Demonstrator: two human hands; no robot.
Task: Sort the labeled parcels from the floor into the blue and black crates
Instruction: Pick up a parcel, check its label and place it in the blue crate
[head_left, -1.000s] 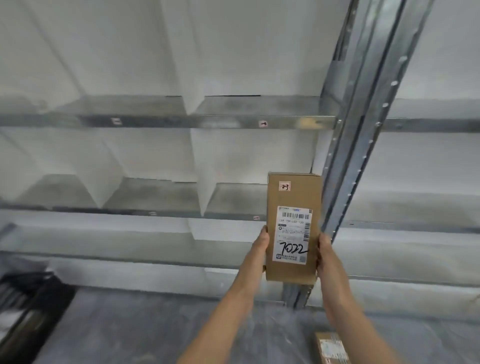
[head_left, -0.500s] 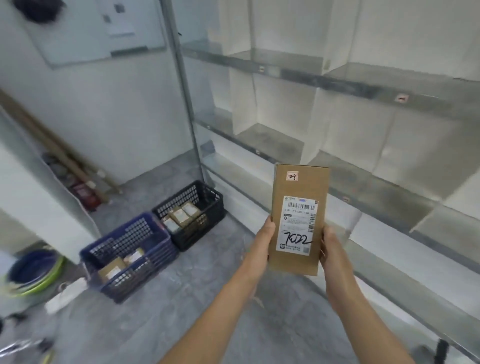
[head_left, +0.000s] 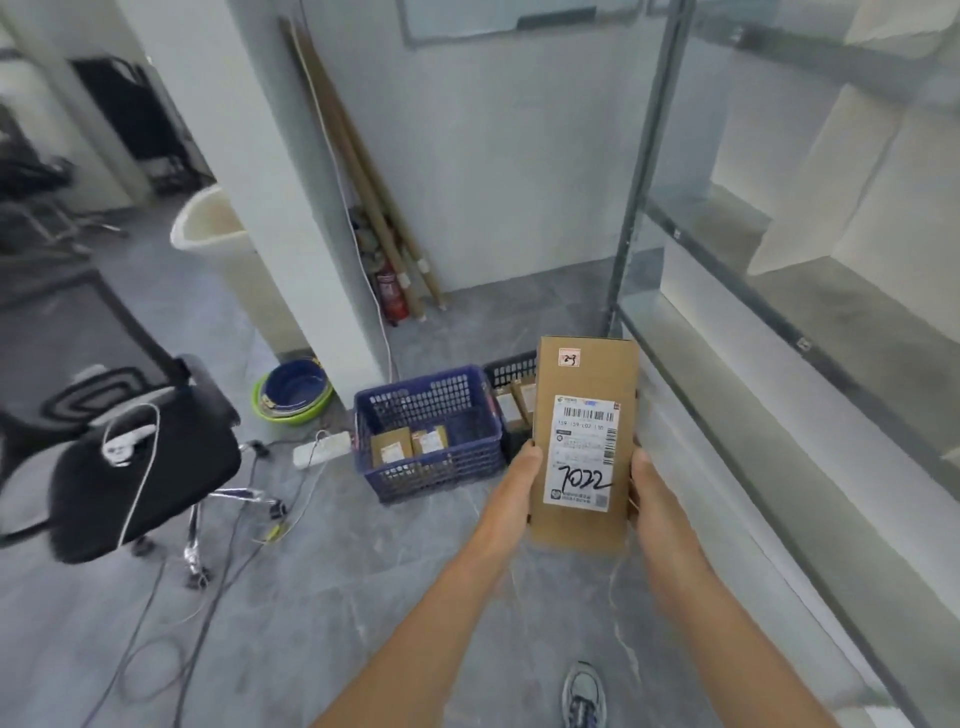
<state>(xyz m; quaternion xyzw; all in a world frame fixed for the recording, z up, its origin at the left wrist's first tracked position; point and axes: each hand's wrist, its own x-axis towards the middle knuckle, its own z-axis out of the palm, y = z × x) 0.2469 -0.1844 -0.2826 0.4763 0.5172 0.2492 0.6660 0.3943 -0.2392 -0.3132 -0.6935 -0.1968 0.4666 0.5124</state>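
Parcel on its way to sorting: I am holding it upright over the floor, left hand and right hand gripping its side edges. Two parcels are already lying in the blue crate and at least two are standing in the black crate beside it, near the floor's far edge. I judge this one is going in next. Its white label is showing a barcode and handwritten "7022"; the small top sticker is seemingly reading "2-3".
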